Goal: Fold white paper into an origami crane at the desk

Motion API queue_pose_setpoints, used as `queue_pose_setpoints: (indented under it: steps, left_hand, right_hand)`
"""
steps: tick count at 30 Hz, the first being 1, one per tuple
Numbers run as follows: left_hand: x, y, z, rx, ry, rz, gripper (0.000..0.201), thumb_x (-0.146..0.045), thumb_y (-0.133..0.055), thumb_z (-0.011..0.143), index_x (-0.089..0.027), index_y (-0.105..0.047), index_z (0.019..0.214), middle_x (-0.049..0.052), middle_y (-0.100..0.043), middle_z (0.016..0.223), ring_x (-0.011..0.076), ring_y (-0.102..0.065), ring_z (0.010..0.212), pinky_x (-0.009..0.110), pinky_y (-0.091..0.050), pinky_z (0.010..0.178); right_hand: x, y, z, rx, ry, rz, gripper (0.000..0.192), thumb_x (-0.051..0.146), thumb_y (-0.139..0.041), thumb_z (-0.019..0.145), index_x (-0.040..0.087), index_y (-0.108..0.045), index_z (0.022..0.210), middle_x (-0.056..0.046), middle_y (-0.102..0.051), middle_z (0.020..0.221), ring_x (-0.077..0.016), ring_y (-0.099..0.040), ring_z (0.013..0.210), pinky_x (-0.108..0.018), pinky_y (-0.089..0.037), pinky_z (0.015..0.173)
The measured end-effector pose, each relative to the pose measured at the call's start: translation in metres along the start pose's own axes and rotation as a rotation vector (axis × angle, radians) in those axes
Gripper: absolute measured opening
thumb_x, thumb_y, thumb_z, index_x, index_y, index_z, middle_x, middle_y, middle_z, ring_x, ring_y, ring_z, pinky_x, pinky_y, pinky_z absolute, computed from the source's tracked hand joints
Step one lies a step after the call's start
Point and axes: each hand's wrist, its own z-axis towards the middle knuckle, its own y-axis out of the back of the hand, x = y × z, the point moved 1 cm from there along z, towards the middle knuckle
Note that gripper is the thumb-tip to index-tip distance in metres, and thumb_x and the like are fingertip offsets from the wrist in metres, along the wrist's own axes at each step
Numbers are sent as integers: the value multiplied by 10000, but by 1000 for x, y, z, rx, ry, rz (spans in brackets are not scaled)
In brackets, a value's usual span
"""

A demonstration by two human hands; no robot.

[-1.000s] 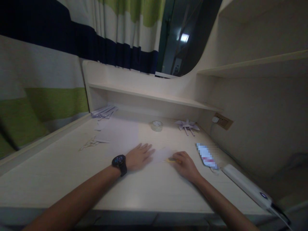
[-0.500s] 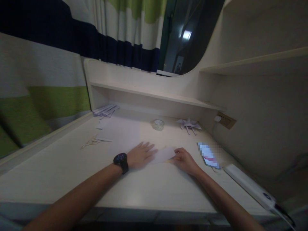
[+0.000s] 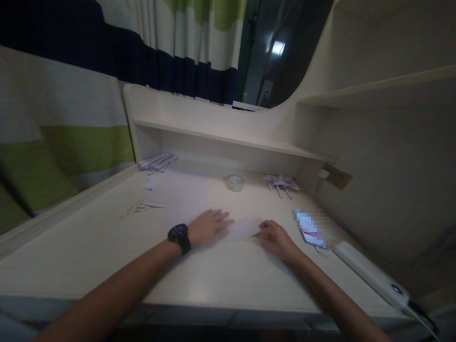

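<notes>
My left hand (image 3: 209, 228), with a black watch (image 3: 179, 237) on its wrist, lies flat with fingers stretched out on a small white piece of paper (image 3: 242, 229). At the right end of that paper, the thumb and fingers of my right hand (image 3: 276, 239) are pinched on its edge. A thin yellowish strip with a dark line above it shows beside these fingertips; what it is, I cannot make out. Larger white sheets (image 3: 185, 192) lie flat on the desk, beyond my left hand.
A roll of clear tape (image 3: 234, 183) and paper pinwheels (image 3: 280, 183) stand toward the back. To the right lie a phone (image 3: 309, 229) and a white power strip (image 3: 372, 275). Folded paper strips (image 3: 157, 162) and a bunch of thin sticks (image 3: 135, 207) are at left.
The paper's right end has dropped slightly at my right fingertips, which have shifted a little. My left hand stays in place. The view has tilted very slightly.
</notes>
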Motion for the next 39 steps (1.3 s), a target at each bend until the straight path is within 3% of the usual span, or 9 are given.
queue_pose_setpoints:
  steps: [7, 13, 20, 27, 30, 35, 39]
  left_hand:
    - [-7, 14, -2, -86, 37, -20, 416, -470, -325, 931, -309, -514, 1264, 54, -523, 1308, 250, -469, 1159, 411, -317, 943]
    - [-7, 14, -1, -107, 23, -26, 398, -453, -361, 920, -277, -531, 1234, 59, -550, 1258, 239, -487, 1126, 393, -325, 931]
    - [-12, 21, 0, -89, 73, -27, 381, -468, -400, 895, -270, -566, 1175, 68, -600, 1140, 258, -516, 1046, 408, -335, 865]
    - [-16, 24, 3, -69, 219, -18, 660, -682, -552, 696, -236, -585, 1181, 115, -604, 1039, 295, -533, 948, 399, -352, 805]
    - [-13, 23, 6, -54, 264, -47, 705, -686, -613, 625, -208, -613, 1143, 114, -620, 965, 293, -549, 913, 379, -372, 781]
    - [-4, 24, 10, -50, 287, -157, 378, -464, -680, 665, -200, -697, 934, 82, -647, 889, 253, -583, 849, 320, -398, 711]
    - [6, 29, 13, -74, 280, -421, 188, -309, -637, 725, -155, -701, 812, 60, -672, 800, 197, -606, 743, 277, -411, 654]
  right_hand:
    - [-4, -1, -1, -11, 19, 10, 153, 186, -614, 783, 255, -723, 866, -51, -629, 915, -197, -568, 861, -307, -446, 775]
    - [-5, 2, 0, 17, 11, 16, 127, 193, -612, 786, 217, -723, 843, -66, -615, 920, -199, -556, 872, -299, -436, 773]
    - [-11, 12, -3, 69, -23, -3, 208, 198, -597, 795, 239, -712, 964, -60, -617, 919, -200, -556, 865, -292, -414, 772]
    - [-25, 15, -8, 32, -84, -7, 279, 207, -612, 779, 248, -697, 1042, -66, -620, 949, -209, -561, 872, -306, -412, 784]
    - [-25, 13, -8, 11, -87, -2, 274, 214, -610, 778, 244, -699, 1036, -68, -619, 953, -211, -562, 875, -315, -416, 788]
    - [-27, 14, -7, -26, -95, 8, 283, 220, -597, 777, 237, -699, 1040, -76, -620, 969, -213, -566, 875, -321, -428, 786]
    - [-39, 29, -10, -66, -106, 16, 311, 207, -586, 766, 214, -695, 1057, -93, -624, 989, -222, -575, 889, -326, -444, 784]
